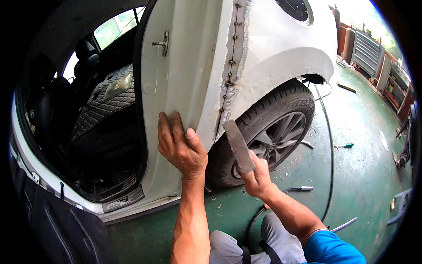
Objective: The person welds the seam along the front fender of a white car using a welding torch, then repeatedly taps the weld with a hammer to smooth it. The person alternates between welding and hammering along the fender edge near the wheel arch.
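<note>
My left hand [182, 147] rests with fingers spread on the white door-frame panel [182, 83] of a car. In my right hand [258, 176] is a flat, dark grey metal bar [238, 145], gripped at its lower end. The bar's upper end is at the lower part of a welded seam [232, 62]; I cannot tell whether it touches the metal. Brown weld spots dot this seam, with bare ground metal along both sides. To its right is the white rear fender [281, 48], arching over the rear wheel [274, 143]. A door striker [163, 43] sticks out of the panel above my left hand.
The open doorway shows a quilted rear seat [107, 99]. A black hose [330, 154] crosses the green floor [351, 176]. A green-handled tool [345, 145] and a silver air tool [301, 188] lie there. At the far right stands a grey drawer cabinet [367, 50].
</note>
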`<move>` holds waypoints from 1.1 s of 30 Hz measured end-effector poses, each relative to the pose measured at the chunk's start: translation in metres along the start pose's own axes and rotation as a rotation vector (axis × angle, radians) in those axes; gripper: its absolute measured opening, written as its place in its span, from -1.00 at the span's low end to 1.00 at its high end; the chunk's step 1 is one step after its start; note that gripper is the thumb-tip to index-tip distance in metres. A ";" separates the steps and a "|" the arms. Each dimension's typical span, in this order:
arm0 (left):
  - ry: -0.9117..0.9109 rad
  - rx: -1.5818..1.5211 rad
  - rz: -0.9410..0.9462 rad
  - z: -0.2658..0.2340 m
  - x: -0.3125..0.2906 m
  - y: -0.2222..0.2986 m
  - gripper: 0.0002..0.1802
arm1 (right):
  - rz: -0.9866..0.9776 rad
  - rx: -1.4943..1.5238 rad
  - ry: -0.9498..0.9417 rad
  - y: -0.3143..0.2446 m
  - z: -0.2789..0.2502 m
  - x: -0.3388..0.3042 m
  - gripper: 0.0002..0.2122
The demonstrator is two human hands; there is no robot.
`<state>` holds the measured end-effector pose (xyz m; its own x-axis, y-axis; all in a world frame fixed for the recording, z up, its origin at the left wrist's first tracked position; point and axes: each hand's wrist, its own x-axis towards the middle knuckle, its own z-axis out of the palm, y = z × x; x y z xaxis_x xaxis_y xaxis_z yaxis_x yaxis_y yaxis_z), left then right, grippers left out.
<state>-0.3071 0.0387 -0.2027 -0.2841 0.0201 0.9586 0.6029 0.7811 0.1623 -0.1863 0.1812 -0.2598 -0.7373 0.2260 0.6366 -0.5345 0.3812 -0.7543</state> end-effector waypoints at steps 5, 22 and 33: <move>0.034 -0.020 -0.007 0.002 -0.001 -0.002 -0.40 | 0.113 0.117 -0.038 -0.002 0.006 -0.003 -0.70; 0.024 -0.104 0.039 -0.002 0.006 -0.006 -0.47 | -0.044 -0.293 -0.163 0.006 -0.067 -0.073 -0.62; -1.103 -0.871 -1.652 -0.186 -0.228 0.064 -0.38 | -0.194 -0.251 -0.720 0.063 -0.046 -0.194 -0.65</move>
<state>-0.0655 -0.0320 -0.3676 -0.7684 0.3125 -0.5585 -0.5691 0.0658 0.8197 -0.0583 0.2024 -0.4232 -0.7729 -0.4687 0.4279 -0.6346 0.5653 -0.5270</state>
